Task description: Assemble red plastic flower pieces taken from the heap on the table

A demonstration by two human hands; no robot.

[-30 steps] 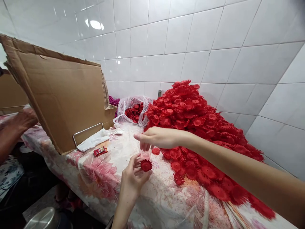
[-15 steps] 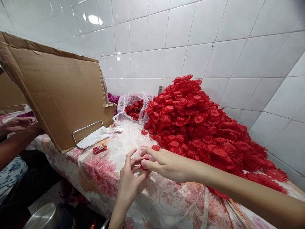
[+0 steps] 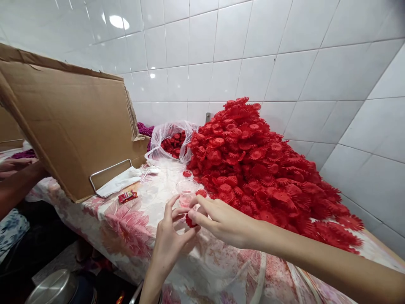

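The upper half of the frame is filled by a white tiled wall (image 3: 253,42). A large brown cardboard sheet (image 3: 72,122) is leaned at the left, tilted over the table edge. A tall heap of red flowers (image 3: 253,169) is piled against the wall from the centre to the right edge, spilling onto a table covered with a pink floral cloth (image 3: 139,219). A clear plastic bag (image 3: 164,133) with more red pieces inside is set just left of the heap, at the wall.

The right hand (image 3: 223,220) is stretched in from the lower right, and the left hand (image 3: 169,245) is raised from the bottom centre. At the far left edge, another person's hand (image 3: 11,165) is seen beyond the cardboard. A white cloth (image 3: 118,183) is laid at the foot of the cardboard.

A small clear cup (image 3: 186,188) is stood just above the hands, near the heap's foot. A small red flower (image 3: 190,221) is pinched between the fingertips of both hands, just below centre, above the cloth. The left hand's other fingers are spread upward. A red packet (image 3: 127,196) is laid on the cloth, left of the cup.
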